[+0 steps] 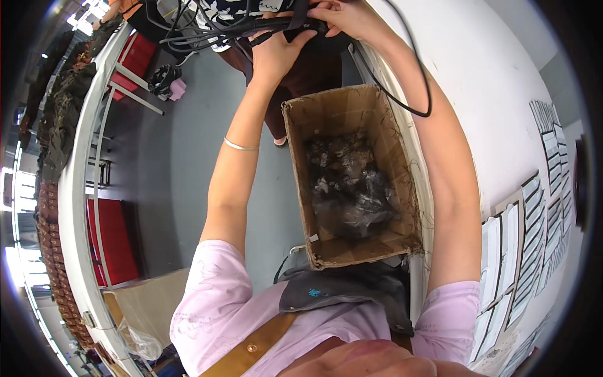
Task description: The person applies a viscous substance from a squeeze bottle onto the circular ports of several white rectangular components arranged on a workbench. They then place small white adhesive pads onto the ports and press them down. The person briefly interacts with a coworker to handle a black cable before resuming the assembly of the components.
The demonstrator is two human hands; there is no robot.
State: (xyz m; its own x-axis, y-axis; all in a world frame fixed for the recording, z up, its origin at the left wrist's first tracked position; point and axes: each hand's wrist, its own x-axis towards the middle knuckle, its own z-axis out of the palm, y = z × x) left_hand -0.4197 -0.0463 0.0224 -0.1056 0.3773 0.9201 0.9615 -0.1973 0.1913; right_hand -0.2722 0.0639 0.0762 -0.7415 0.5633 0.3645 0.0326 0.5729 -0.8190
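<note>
At the top of the view, both my hands are at the waist of a person [220,14] in a black-and-white patterned top. My left hand [276,58] is closed around a dark bundle of black cables [248,26], its thumb pointing right. Beside it, my right hand [347,20] bends its fingers onto a black strap [299,14] near a dark, rounded piece [317,26]. Its fingertips are partly hidden, as is the exact part they grip. Loose black cables spread to the left, and one long cable [428,94] loops across my right forearm.
An open cardboard box [299,169] holding crumpled dark plastic bags [352,195] stands between my arms. White surface [496,119] with rows of pale strips [531,213] lies right. At left are a white-edged table [78,169], red panels [116,242] and a black bag [163,80] on the floor.
</note>
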